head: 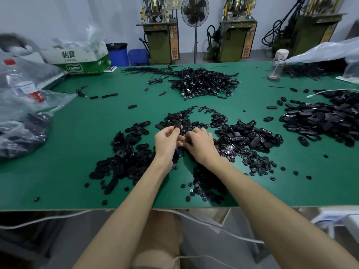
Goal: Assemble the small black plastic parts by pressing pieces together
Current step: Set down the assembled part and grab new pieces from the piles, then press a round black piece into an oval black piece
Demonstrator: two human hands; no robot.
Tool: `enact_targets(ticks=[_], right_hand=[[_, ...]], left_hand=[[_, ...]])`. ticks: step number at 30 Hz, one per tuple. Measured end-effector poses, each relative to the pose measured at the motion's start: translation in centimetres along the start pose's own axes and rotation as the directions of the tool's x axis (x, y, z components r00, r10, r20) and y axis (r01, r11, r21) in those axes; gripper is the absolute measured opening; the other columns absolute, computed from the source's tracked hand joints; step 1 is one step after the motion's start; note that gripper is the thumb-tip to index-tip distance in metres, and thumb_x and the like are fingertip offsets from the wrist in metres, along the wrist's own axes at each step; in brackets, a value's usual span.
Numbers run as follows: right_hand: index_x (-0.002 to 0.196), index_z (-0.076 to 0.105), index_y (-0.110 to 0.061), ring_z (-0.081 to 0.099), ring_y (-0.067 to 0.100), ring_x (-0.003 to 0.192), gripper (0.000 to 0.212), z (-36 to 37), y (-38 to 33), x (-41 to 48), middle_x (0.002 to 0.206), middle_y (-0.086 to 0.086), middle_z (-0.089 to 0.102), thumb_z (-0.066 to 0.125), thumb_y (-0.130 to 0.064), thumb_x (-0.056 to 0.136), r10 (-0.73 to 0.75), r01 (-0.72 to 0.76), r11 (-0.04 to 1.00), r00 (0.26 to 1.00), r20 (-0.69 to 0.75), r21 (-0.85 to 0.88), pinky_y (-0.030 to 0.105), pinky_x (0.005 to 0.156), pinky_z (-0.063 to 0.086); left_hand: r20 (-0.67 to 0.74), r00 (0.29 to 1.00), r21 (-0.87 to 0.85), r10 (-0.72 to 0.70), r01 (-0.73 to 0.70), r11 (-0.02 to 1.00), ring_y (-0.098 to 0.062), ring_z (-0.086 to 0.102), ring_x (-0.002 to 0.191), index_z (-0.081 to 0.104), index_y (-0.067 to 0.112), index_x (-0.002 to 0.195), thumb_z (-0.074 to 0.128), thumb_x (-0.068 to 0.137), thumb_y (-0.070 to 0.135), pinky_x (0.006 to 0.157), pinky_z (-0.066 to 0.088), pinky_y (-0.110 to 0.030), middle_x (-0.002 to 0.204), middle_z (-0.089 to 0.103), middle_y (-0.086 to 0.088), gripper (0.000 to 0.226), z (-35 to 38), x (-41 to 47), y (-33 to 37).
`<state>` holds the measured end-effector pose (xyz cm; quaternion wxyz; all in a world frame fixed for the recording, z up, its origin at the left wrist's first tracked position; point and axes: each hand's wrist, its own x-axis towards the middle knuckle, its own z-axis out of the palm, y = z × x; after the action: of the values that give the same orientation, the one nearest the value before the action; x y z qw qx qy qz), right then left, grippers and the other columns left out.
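Observation:
My left hand (167, 141) pinches a small black oval plastic piece (177, 125) between thumb and fingers, holding it upright above the green table (77, 144). My right hand (200, 145) lies just to its right, fingers curled down into a heap of small round black parts (196, 115); whether it grips one is hidden. A pile of black oval shells (124, 152) lies left of my hands. Another pile of oval shells (250, 134) lies to the right.
A big heap of black oval pieces (326, 117) fills the right side. Black cables (202, 82) are piled at the back. Plastic bags with a bottle (25, 88) crowd the left, with a carton (81, 61) behind. A clear bottle (276, 65) stands back right.

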<state>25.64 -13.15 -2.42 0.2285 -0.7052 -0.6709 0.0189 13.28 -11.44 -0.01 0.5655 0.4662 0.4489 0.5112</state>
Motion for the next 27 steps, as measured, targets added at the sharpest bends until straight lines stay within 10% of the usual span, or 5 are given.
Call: enact_targets(ticks=[12,18,27], right_hand=[[0.092,0.073,-0.015,0.066,0.029,0.089,0.008,-1.7,0.6,0.3,0.086,0.005,0.065,0.068,-0.020,0.098,0.155,-0.165,0.977,0.984,0.083,0.134,0.037,0.077,0.055],[0.093,0.069,-0.014,0.064,0.033,0.099,0.009,-2.0,0.5,0.2,0.103,0.013,0.070,0.063,-0.008,0.096,0.152,-0.163,0.981,0.982,0.108,0.106,0.041,0.086,0.055],[0.100,0.078,-0.018,0.067,0.010,0.079,0.008,-2.9,3.3,-2.7,0.085,-0.003,0.074,0.077,-0.016,0.092,0.289,-0.185,0.737,0.956,-0.055,0.650,0.020,0.073,0.053]], left_hand=[[0.159,0.975,0.246,0.156,-0.192,0.950,-0.009,0.066,0.062,0.073,0.019,0.093,0.058,0.101,0.003,0.074,0.061,-0.032,0.071,0.073,0.003,0.023,0.2,-0.7,-1.3],[0.169,0.972,0.253,0.161,-0.201,0.946,-0.011,0.068,0.066,0.073,0.014,0.103,0.058,0.101,0.002,0.075,0.061,-0.034,0.081,0.075,-0.009,0.019,0.3,-0.9,-1.7],[0.188,0.950,0.317,0.250,-0.299,0.900,-0.009,0.071,0.068,0.066,0.010,0.124,0.058,0.101,0.001,0.067,0.058,-0.026,0.091,0.073,-0.006,0.027,1.1,-1.1,-2.1]])
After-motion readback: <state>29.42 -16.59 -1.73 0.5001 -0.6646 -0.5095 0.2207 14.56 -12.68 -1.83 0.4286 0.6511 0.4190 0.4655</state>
